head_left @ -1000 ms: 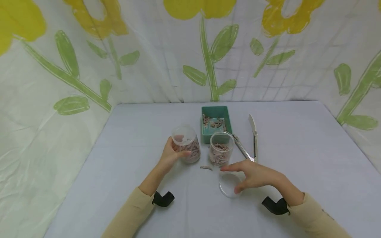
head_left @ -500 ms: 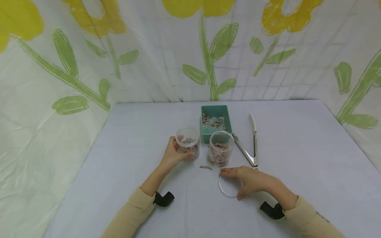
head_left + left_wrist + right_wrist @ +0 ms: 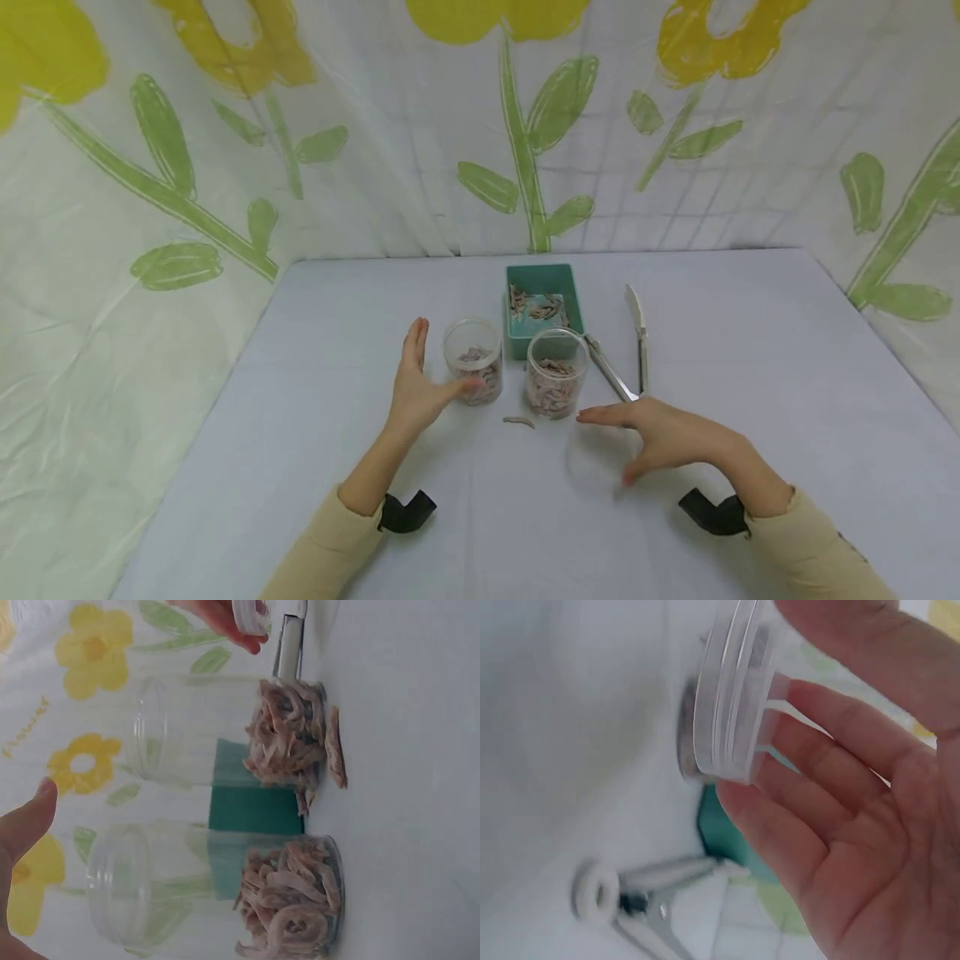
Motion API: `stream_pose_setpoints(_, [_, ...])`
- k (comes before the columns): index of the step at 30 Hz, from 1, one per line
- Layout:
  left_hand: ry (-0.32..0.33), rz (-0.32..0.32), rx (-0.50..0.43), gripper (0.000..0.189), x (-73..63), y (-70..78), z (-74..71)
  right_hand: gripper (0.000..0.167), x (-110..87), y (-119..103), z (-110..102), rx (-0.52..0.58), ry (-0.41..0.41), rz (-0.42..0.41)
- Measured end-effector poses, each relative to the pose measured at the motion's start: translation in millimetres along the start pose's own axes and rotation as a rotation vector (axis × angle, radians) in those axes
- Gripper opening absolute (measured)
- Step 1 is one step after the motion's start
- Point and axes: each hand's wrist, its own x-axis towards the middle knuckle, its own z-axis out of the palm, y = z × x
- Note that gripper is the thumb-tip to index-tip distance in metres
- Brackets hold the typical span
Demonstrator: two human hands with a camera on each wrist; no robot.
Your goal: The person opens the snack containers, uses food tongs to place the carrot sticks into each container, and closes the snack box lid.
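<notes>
My right hand (image 3: 671,433) grips a clear plastic lid (image 3: 731,697) by its edge, thumb on one side and fingers on the other, raised over the table. Two clear jars stand upright without lids: the left jar (image 3: 474,362) and the right jar (image 3: 557,379), each partly filled with brownish-pink, worm-like strips (image 3: 292,900). Beside the left jar my left hand (image 3: 420,400) is spread, fingers upright and away from the jar wall; its thumb overlaps the jar in the head view. In the left wrist view a gap shows between that thumb and both jars.
Behind the jars is a green tray (image 3: 522,346) with some strips in it. Metal tongs (image 3: 642,354) lie spread on the right, close to the right hand. One loose strip (image 3: 519,421) lies on the white tabletop (image 3: 360,333) in front of the jars.
My left hand has let go of the left jar, which was tilted earlier and now stands upright. My right hand has picked the lid up off the table and moved slightly right.
</notes>
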Motion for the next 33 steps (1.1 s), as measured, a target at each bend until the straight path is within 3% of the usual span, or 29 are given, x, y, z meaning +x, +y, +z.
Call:
stream_pose_setpoints(3, [0.015,0.124,-0.028,0.123,-11.5,7.0,2.0,0.081,-9.8,3.2,-14.4,0.04,0.019,0.016])
stream_pose_setpoints(7, [0.001,0.408,-0.046,0.112,-26.6,10.4,10.6,0.082,-20.4,6.3,-31.4,0.084,0.082,0.069])
stream_pose_setpoints(10, [-0.051,0.624,-0.065,0.09,-34.5,10.8,20.4,0.083,-24.2,7.8,-42.0,0.106,0.162,0.128])
stream_pose_setpoints(12, [-0.119,0.704,-0.09,0.066,-37.6,12.3,27.9,0.083,-24.2,8.1,-48.1,0.122,0.229,0.171])
stream_pose_setpoints(13, [-0.158,0.708,-0.097,0.054,-38.5,12.8,32.0,0.083,-23.4,7.7,-50.5,0.133,0.267,0.192])
stream_pose_setpoints(15, [-0.211,0.646,-0.081,0.036,-39.8,13.9,40.8,0.084,-20.7,6.5,-54.4,0.16,0.333,0.234])
stream_pose_setpoints(17, [-0.238,0.493,-0.051,0.032,-40.4,15.4,49.5,0.085,-15.9,5.0,-56.9,0.19,0.384,0.254])
stream_pose_setpoints(21, [-0.22,0.134,0.034,0.053,-36.1,15.2,64.5,0.086,-3.3,3.6,-58.9,0.278,0.441,0.252])
stream_pose_setpoints(24, [-0.227,-0.028,0.064,0.075,-27.3,12.0,74.3,0.085,5.4,5.5,-59.5,0.345,0.457,0.236])
stream_pose_setpoints(29, [-0.262,-0.189,0.009,0.093,-7.8,4.6,90.5,0.083,16.2,5.7,-58.7,0.459,0.473,0.243])
stream_pose_setpoints(33, [-0.236,-0.203,-0.05,0.092,3.7,0.5,101.8,0.081,24.5,3.1,-55.0,0.507,0.457,0.228])
